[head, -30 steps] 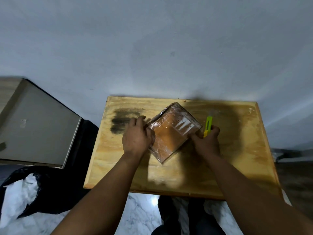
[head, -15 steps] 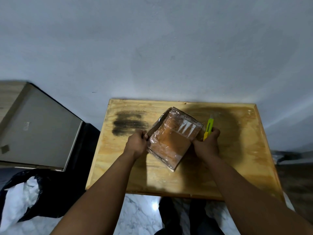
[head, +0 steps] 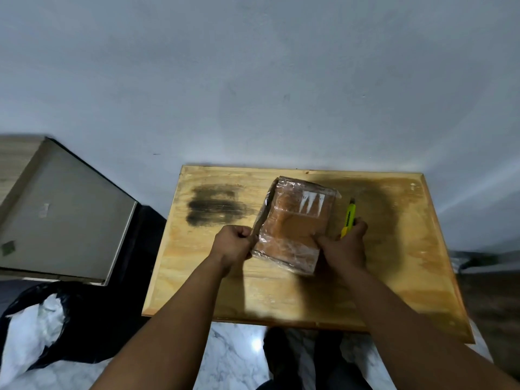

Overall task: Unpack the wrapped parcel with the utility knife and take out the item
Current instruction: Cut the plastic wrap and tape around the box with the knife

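Observation:
A brown parcel [head: 292, 220] wrapped in clear plastic film, with a white label near its far end, is tilted up over the wooden table [head: 394, 277]. My left hand [head: 232, 244] pinches the loose film at the parcel's left near corner. At the parcel's right near corner is my right hand [head: 344, 246], which grips that corner while also holding a yellow utility knife [head: 349, 218]. The knife points away from me along the parcel's right side. Its blade tip is too small to make out.
A dark smudge [head: 216, 208] marks the table to the left of the parcel. A grey cabinet [head: 62, 215] stands at the left, with a black bag of white material [head: 33, 319] on the marble floor below it. A pale wall lies behind the table.
The parcel has turned from a diagonal lie to nearly square with me and its near end has lifted. My left hand slid from the parcel's left side to its near corner.

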Motion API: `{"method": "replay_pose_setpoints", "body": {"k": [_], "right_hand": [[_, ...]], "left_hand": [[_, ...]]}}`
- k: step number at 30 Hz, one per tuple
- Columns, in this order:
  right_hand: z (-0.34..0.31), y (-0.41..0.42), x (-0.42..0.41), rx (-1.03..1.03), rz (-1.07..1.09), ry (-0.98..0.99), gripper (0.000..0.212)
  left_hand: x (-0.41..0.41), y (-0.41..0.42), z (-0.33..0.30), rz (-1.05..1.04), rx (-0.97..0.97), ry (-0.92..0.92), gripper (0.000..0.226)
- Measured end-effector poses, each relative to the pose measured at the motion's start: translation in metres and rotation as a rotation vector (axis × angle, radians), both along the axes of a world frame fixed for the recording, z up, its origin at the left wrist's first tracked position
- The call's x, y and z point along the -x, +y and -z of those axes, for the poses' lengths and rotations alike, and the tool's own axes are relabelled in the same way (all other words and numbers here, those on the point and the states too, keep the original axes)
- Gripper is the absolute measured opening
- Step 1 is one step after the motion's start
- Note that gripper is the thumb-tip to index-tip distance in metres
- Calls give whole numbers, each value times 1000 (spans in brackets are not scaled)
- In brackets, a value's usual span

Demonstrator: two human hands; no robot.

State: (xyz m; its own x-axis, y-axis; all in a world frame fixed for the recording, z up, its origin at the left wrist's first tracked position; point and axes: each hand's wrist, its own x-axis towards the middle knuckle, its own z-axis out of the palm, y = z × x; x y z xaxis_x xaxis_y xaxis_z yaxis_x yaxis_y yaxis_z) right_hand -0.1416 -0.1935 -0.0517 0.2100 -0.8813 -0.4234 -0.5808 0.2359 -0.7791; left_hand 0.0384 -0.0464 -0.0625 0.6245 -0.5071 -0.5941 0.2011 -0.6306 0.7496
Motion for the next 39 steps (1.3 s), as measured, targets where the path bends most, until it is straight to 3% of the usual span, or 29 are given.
{"method": "replay_pose_setpoints", "body": {"k": [2, 6, 8, 12, 14, 16, 18, 22, 24, 27, 31, 36, 39], "right_hand": [[-1, -2, 2, 15, 12, 12, 88], [-3, -10, 6, 43, -17, 22, 80], [-2, -14, 7, 67, -68, 12, 79], [-1, -21, 5, 101, -137, 8, 78], [0, -24, 3, 120, -160, 9, 76], [1, -27, 2, 143, -172, 7, 75], [1, -28, 0, 152, -186, 8, 75], [1, -36, -2, 182, -204, 37, 76], [0, -40, -4, 187, -209, 63, 76], [-1, -45, -5, 245, -199, 139, 73], [-11, -56, -3, 345, -168, 185, 65], [-38, -61, 1, 613, -130, 163, 41], [-58, -46, 6, 674, -119, 101, 35]], "left_hand": [[2, 1, -4, 46, 38, 69, 12], [6, 4, -6, 153, 61, 169, 22], [8, 3, -8, 124, 74, 208, 9], [7, 5, -8, 85, 148, 219, 62], [8, 8, -7, 170, 225, 189, 78], [9, 10, -3, 344, 226, 17, 56], [4, 14, 0, 644, 117, -367, 34], [-7, 17, -5, 984, -72, -880, 46], [-9, 16, -7, 1029, -109, -1046, 35], [-7, 10, -8, 961, -38, -1146, 22], [2, -9, -16, 969, 80, -1258, 36], [4, -38, -36, 971, 287, -1103, 36], [2, -56, -43, 969, 342, -1108, 32]]}}
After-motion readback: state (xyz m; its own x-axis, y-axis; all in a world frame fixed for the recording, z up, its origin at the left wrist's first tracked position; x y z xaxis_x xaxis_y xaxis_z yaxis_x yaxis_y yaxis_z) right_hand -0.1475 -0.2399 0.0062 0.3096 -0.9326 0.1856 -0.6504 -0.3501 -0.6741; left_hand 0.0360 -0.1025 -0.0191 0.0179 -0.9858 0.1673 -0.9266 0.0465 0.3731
